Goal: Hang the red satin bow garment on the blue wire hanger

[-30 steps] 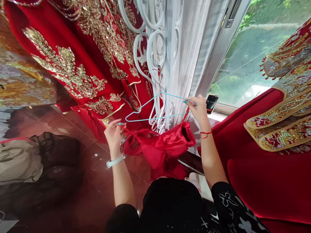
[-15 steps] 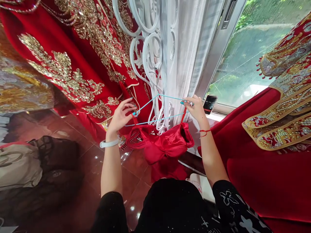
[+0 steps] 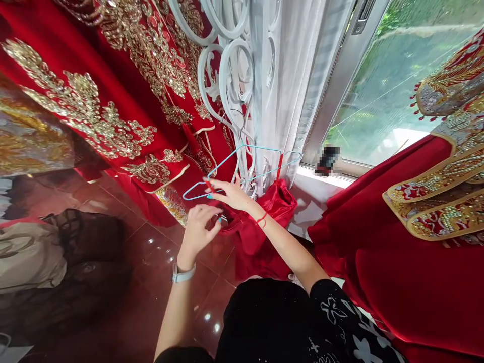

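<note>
A red satin dress (image 3: 278,201) hangs by a thin red strap from the right side of a light blue wire hanger (image 3: 260,147). The hanger's hook is at the white scrolled metalwork. My right hand (image 3: 232,194) reaches across to the hanger's left arm, its fingertips closed around the other red strap (image 3: 208,185). Below it, my left hand (image 3: 198,227) is beside the dress's left edge, fingers curved and thumb apart, with nothing visible between them. My right forearm covers part of the dress.
Red gowns with gold beading (image 3: 109,121) hang at left, near the white metal stand (image 3: 236,65). A window (image 3: 363,101) and a blurred dark object on its sill (image 3: 327,160) are at right, beside an embroidered red garment (image 3: 427,201). A beige bag (image 3: 30,257) is lower left.
My right hand has left the right strap and crossed to the left strap. My left hand has let go there and dropped lower. The right strap now rests on the hanger.
</note>
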`<control>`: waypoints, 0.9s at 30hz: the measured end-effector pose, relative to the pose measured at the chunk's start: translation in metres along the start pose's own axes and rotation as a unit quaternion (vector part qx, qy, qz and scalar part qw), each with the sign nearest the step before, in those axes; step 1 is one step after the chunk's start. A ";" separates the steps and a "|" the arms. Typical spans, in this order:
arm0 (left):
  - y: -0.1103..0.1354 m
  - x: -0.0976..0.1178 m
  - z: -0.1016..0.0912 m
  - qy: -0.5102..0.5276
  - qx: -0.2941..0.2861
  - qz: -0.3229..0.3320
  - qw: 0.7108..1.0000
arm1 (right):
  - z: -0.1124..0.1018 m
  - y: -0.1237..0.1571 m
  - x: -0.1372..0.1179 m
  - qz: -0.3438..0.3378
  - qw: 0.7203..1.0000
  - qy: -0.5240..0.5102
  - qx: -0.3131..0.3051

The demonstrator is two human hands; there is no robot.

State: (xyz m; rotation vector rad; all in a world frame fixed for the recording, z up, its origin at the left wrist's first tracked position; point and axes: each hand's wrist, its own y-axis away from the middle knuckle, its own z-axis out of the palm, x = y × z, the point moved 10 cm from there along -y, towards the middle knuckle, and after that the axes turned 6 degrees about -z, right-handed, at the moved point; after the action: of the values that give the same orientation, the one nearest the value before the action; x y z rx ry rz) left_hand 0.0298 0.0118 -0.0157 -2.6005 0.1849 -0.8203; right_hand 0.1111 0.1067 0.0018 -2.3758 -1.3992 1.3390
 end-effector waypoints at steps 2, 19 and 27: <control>0.020 -0.012 0.023 -0.037 -0.115 -0.005 0.993 | 0.011 -0.005 0.006 0.024 0.999 -0.002 -0.032; 0.012 -0.080 -0.049 0.256 0.215 -0.241 0.911 | 0.002 0.019 0.007 0.066 0.996 0.054 -0.023; -0.046 -0.007 -0.051 0.178 0.152 -0.131 0.963 | 0.005 0.021 0.007 0.063 0.992 0.105 -0.008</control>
State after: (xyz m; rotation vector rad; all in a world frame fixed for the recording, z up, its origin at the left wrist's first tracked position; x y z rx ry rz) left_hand -0.0057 0.0383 0.0380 -2.1986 -0.1776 -1.2977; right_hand 0.1227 0.0979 -0.0153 -2.5661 -1.2282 1.0675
